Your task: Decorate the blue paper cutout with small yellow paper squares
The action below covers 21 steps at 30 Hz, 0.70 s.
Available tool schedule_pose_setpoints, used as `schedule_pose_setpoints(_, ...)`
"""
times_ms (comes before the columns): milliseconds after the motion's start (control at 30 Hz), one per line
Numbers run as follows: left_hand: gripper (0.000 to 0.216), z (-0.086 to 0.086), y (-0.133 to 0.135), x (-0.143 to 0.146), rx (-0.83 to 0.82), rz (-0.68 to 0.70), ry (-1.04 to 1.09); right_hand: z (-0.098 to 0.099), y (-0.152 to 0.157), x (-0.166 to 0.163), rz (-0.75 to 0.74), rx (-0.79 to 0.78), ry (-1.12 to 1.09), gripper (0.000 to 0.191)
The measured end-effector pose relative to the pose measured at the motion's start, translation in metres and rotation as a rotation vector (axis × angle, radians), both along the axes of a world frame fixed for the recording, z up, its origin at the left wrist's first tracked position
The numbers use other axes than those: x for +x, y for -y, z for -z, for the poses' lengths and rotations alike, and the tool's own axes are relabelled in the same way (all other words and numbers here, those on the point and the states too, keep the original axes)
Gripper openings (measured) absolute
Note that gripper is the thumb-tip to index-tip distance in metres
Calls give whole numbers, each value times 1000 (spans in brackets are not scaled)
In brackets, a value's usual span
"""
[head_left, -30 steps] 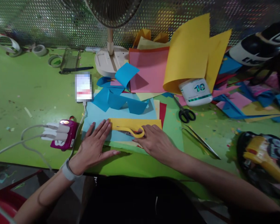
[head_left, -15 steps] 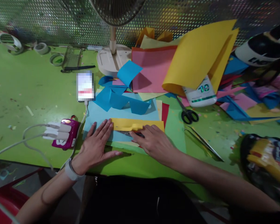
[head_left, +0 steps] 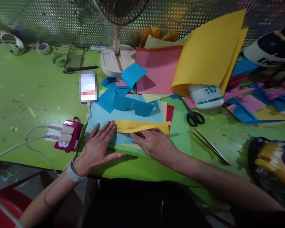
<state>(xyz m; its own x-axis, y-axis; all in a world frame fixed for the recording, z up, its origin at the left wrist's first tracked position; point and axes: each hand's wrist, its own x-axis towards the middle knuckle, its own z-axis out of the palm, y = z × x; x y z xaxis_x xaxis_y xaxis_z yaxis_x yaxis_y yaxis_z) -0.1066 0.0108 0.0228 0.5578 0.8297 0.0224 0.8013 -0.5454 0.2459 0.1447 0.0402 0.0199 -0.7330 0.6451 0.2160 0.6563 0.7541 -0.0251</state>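
Observation:
My left hand [head_left: 96, 150] lies flat, fingers stretched, with its fingertips on the left end of a yellow paper strip [head_left: 133, 125]. My right hand [head_left: 154, 141] is closed around a dark-handled tool with a thin grey blade [head_left: 126, 135], along the strip's near edge. The fingers cover most of the tool, so its exact kind is hidden. A narrow band of the yellow paper stands up a little along that near edge. Light blue paper [head_left: 95, 114] lies underneath, and a curled blue paper piece [head_left: 123, 103] rests just beyond the strip.
Black-handled scissors [head_left: 195, 118] and tweezers [head_left: 212, 147] lie on the right. Behind are a fan base [head_left: 109, 61], pink paper [head_left: 156, 69], large yellow paper [head_left: 209, 50] and a white bottle [head_left: 206, 96]. A phone [head_left: 88, 87] and a magenta charger block [head_left: 68, 136] with cables sit left.
My right hand has shifted slightly with the bladed tool. The curled bump in the yellow paper has stretched into a longer raised band reaching right. My left hand stays pressed down.

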Motion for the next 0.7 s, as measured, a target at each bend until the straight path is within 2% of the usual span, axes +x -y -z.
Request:
schedule_pose_setpoints(267,73,-6,-4,-7,-95,-2,95,0,0,-2,14,-14,17,29)
schedule_pose_setpoints(700,82,1,-2,-3,-40,10,1,-3,-4,-7,-25,-51,79,28)
